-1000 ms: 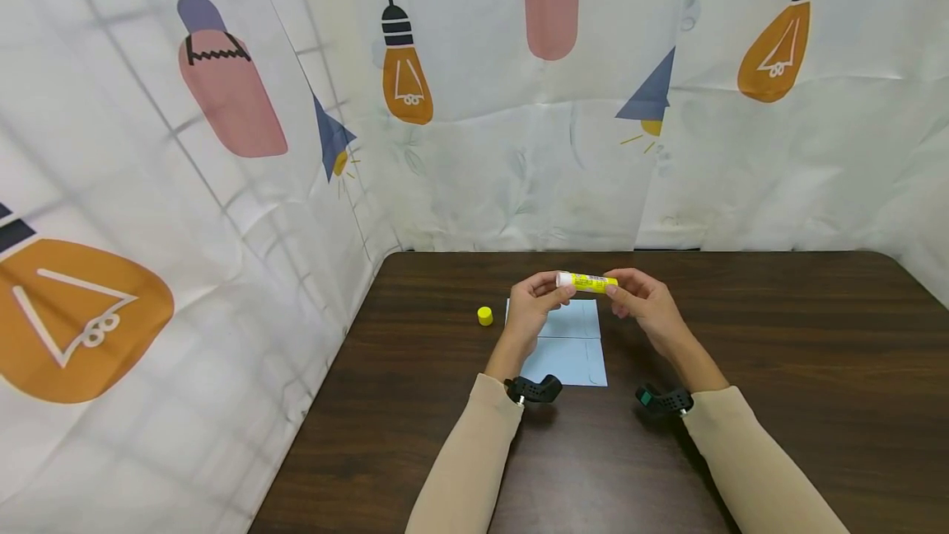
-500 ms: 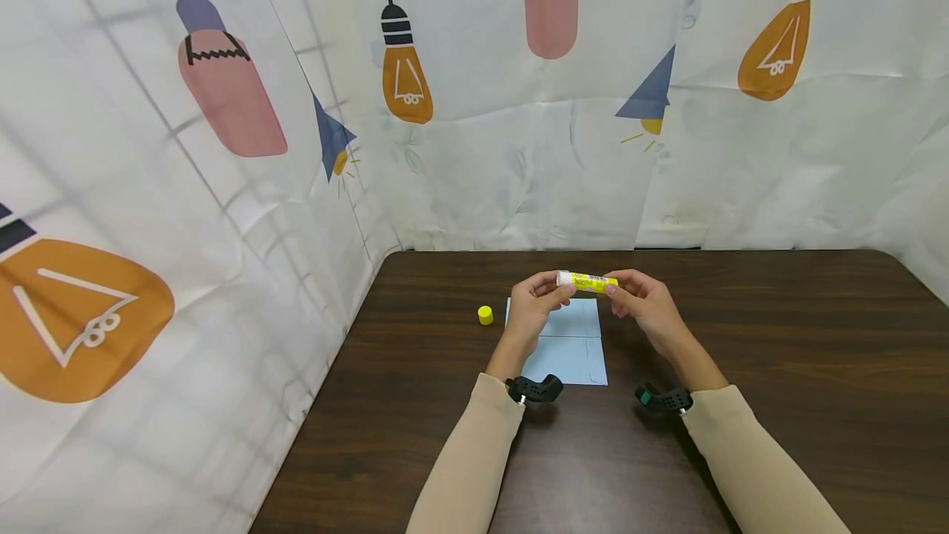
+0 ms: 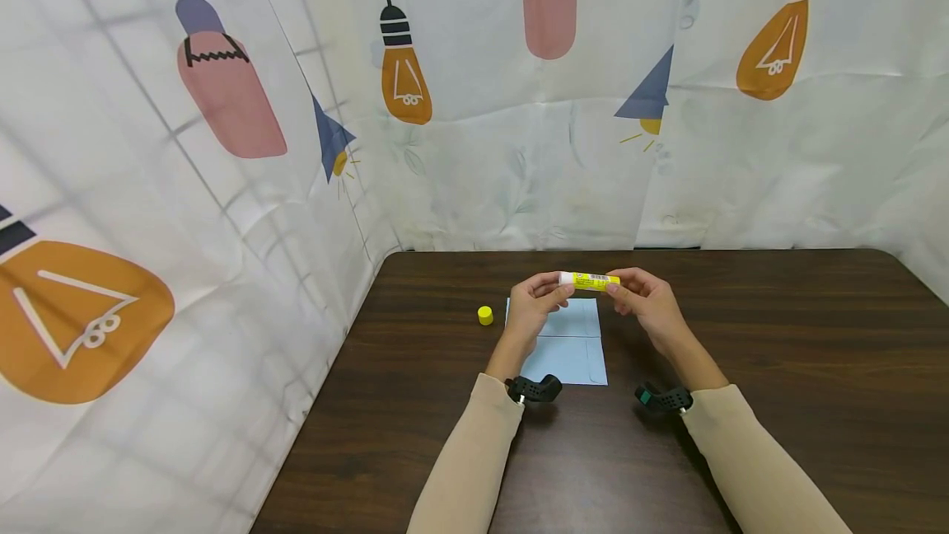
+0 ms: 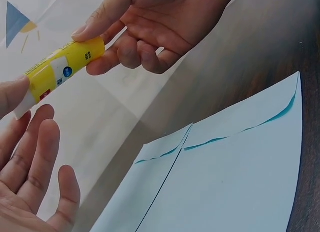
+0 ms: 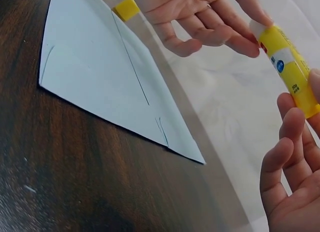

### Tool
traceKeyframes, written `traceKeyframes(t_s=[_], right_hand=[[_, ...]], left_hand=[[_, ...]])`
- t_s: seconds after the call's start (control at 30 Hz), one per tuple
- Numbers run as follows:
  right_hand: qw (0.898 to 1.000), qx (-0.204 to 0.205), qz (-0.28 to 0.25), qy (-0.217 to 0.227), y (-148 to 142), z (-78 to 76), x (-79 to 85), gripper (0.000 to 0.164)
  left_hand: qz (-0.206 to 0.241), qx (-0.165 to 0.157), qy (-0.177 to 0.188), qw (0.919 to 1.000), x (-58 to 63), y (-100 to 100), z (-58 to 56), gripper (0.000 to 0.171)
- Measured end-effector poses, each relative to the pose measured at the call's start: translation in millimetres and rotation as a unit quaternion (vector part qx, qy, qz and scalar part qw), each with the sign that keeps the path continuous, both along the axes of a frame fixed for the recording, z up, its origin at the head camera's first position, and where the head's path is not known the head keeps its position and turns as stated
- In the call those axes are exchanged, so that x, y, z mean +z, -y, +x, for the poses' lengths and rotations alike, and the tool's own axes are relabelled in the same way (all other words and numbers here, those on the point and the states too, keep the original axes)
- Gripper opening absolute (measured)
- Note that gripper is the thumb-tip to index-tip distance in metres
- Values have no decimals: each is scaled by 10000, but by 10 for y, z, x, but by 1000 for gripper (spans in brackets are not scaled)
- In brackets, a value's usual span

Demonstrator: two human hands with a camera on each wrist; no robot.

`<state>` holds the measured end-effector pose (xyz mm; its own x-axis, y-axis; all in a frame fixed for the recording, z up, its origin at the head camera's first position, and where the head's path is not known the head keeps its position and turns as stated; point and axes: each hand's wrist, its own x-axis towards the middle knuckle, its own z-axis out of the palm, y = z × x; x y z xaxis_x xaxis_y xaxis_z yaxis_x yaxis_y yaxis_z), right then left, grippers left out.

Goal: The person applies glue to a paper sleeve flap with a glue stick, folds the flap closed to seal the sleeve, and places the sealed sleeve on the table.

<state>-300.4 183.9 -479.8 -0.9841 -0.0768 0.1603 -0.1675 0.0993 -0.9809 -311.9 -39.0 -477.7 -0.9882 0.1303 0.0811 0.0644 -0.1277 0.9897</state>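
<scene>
Both hands hold a yellow glue stick (image 3: pixel 591 282) level above the table, its white end to the left. My left hand (image 3: pixel 530 303) pinches that white end between thumb and fingertips. At the yellow base end, my right hand (image 3: pixel 647 303) grips with thumb and forefinger, other fingers loosely bent, as the left wrist view shows on the glue stick (image 4: pixel 67 67). Below them lies a light blue sheet of paper (image 3: pixel 567 359) with a line across its middle and curved marks near its edges. The yellow cap (image 3: pixel 485 316) stands on the table left of the paper.
The dark wooden table (image 3: pixel 778 369) runs back to a white curtain (image 3: pixel 474 180) printed with lamps and bulbs, which also hangs along the left side. Each wrist wears a black band (image 3: pixel 534 389).
The glue stick has shifted very slightly to the right in the fingers. Both hands, the paper and the cap stay about where they were.
</scene>
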Motion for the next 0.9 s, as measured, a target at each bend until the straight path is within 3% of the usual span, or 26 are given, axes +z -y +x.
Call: traceKeyframes(t_s=[0.6,0.9], right_hand=[[9997,-127,5,196,-47,7,40,37],[9994,-147,9,329,-61,19,46,33]], left_hand=[[-709,-555,105,9959,130,266,-3,33],[-1122,-259,-107,9933,209,468,-26,26]])
